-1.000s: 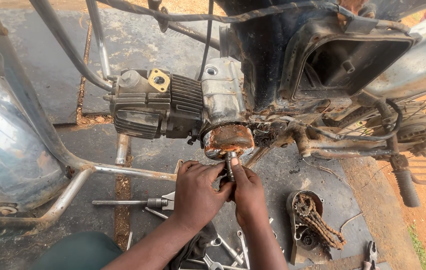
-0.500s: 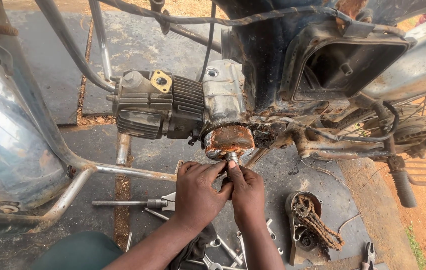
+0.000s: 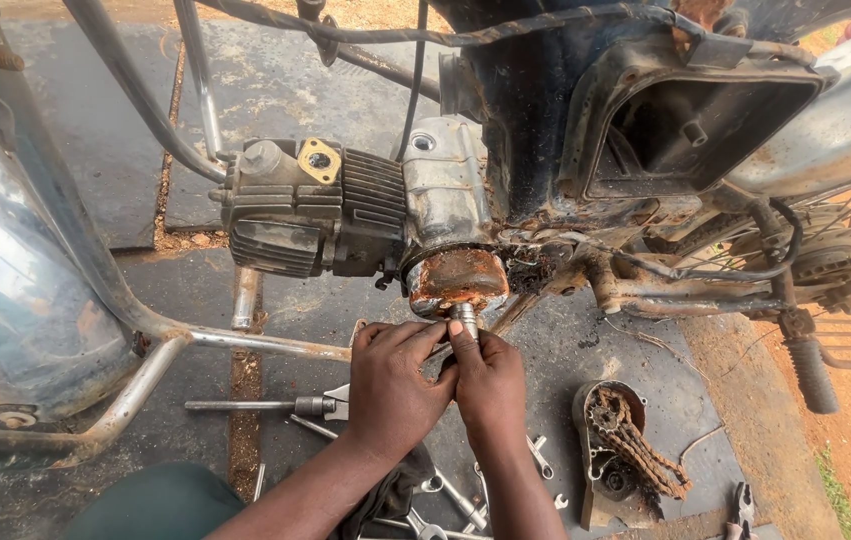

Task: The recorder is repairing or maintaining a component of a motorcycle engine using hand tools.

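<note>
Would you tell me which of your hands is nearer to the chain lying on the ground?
Right. The right hand is at the socket tool under the engine, beside the chain; the left hand sits farther away, on the other side of the right.

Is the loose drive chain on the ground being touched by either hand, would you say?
No, the chain lies apart on the ground while both hands grip a metal piece.

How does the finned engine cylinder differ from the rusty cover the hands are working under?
The finned cylinder is dark grey and ribbed; the rusty cover is orange-brown and smooth. The cylinder juts out sideways, untouched, while the cover faces down, directly above the left hand and right hand gripping a small metal piece. Both belong to one engine.
</note>
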